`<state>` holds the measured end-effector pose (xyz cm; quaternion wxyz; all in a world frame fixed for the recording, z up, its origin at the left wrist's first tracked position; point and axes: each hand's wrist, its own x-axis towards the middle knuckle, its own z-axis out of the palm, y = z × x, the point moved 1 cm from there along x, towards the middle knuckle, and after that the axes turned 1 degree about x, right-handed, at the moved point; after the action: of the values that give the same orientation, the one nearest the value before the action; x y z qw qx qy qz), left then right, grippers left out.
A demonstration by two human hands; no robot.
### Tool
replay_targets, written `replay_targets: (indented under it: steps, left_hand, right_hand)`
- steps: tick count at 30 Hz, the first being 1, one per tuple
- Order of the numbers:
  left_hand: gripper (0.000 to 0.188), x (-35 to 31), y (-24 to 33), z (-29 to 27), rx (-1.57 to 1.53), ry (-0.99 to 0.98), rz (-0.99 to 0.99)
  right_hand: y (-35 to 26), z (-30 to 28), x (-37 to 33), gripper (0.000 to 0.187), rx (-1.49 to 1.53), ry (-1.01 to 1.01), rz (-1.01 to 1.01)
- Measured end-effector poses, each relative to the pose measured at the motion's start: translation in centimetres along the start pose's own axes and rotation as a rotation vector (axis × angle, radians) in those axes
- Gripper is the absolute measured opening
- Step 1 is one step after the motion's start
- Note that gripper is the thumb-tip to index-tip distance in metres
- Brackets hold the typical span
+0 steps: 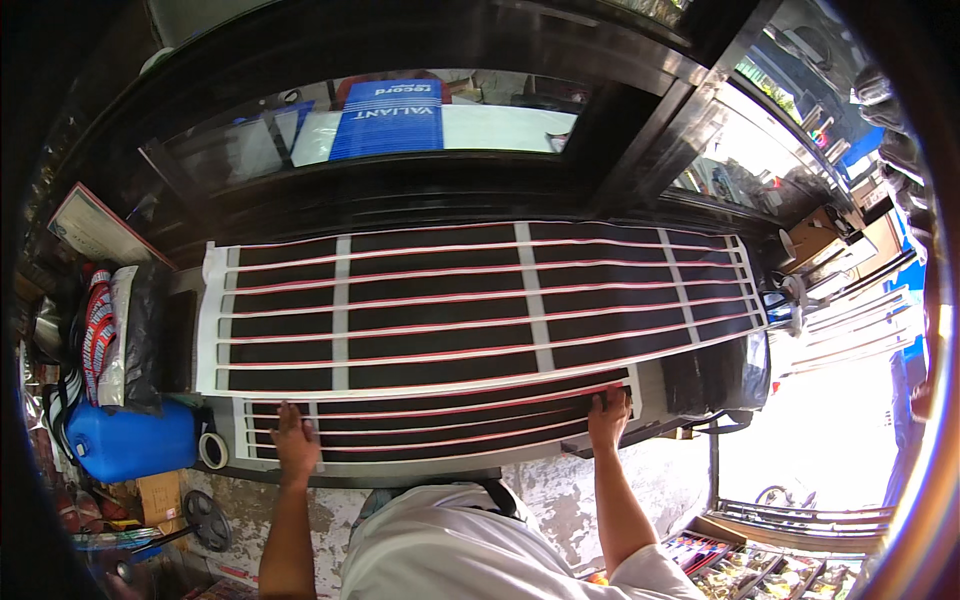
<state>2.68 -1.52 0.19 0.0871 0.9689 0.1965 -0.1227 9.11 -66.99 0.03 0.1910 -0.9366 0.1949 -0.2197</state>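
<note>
Two long black sheets, divided by white strips with thin red edging and crossed by pale bands, lie on a dark work surface. The larger striped sheet (440, 310) is at the back; the narrower striped sheet (450, 425) is in front, partly under its edge. My left hand (294, 442) rests on the left part of the narrower sheet, fingers stretched out and apart. At that sheet's right end is my right hand (608, 418), fingers spread over its edge beside a small dark patch. Its fingertips are hard to make out there.
To the left stand a blue plastic container (135, 440), a roll of tape (213, 450) and plastic-wrapped goods (140, 330). A black bundle (718, 378) sits at the right end. Behind the sheets rises a dark-framed glass panel (400, 190). Trays of small parts (760, 570) are low at right.
</note>
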Motion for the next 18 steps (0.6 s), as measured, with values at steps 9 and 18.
replay_targets:
  steps: [9, 18]
  left_hand:
    - [0.059, 1.1, -1.9, 1.3, 0.006, 0.045, 0.003]
    - [0.063, 0.6, -0.4, -0.5, 0.038, -0.094, -0.089]
  right_hand:
    - [9.4, 3.1, 8.9, 0.054, -0.196, -0.089, 0.054]
    - [15.0, 4.7, 11.8, 0.032, -0.068, -0.325, 0.219]
